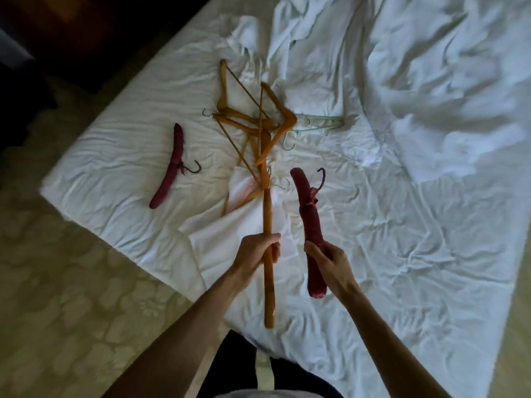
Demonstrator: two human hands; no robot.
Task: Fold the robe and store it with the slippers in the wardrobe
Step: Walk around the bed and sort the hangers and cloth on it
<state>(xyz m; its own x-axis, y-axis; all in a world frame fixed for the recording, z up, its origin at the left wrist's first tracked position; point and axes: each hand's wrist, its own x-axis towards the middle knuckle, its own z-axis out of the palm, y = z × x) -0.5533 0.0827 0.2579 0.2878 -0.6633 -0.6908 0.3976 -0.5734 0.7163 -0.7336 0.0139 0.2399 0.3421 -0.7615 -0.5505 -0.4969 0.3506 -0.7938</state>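
My left hand (256,257) grips a wooden hanger (268,285) near the middle of its long arm, holding it above the bed. My right hand (330,264) grips a dark red padded hanger (308,208) by its lower half, its hook pointing away from me. A white garment (301,53), possibly the robe, lies crumpled at the far side of the bed. White cloth (238,222) lies flat under the hangers near me. No slippers or wardrobe are in view.
A pile of several wooden hangers (247,122) lies mid-bed, with pale green thin hangers (319,123) to its right. A second red padded hanger (170,168) lies at the left. The white bed (416,225) has its corner at the left; patterned floor (71,282) lies below.
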